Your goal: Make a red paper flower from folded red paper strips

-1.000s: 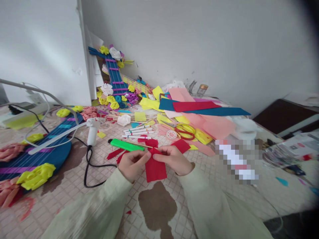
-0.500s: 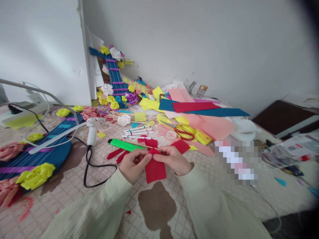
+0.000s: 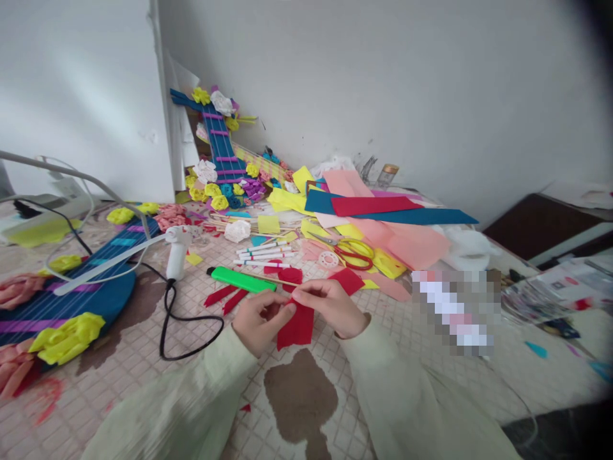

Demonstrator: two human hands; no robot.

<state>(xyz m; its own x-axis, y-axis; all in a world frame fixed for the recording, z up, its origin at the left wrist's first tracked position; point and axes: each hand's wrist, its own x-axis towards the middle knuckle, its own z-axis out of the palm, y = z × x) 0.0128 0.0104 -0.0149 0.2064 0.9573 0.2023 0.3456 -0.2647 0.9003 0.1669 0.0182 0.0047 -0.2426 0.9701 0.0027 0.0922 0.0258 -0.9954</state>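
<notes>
Between my hands is a small red piece of crepe paper (image 3: 295,329), hanging down over the tiled tabletop. My left hand (image 3: 261,319) pinches its upper left edge between thumb and fingers. From the other side, my right hand (image 3: 332,305) grips the top edge, its fingertips close to those of the left; the fold between them is mostly hidden. Just beyond the left hand lies a bright green box cutter (image 3: 242,279), with red paper strips (image 3: 225,296) beside it. More red paper (image 3: 348,280) rests behind the right hand.
A white hot glue gun (image 3: 177,255) with a black cord stands left, near a blue paper guitar shape (image 3: 115,287) with paper flowers. Markers (image 3: 263,255), scissors (image 3: 352,252) and coloured paper sheets (image 3: 397,236) lie toward the wall. A pixelated object (image 3: 453,313) is at right.
The upper edge of the red paper, which stood in a peak, is now pinched down between my fingertips. My left hand has turned slightly, and the paper hangs narrower and a little higher.
</notes>
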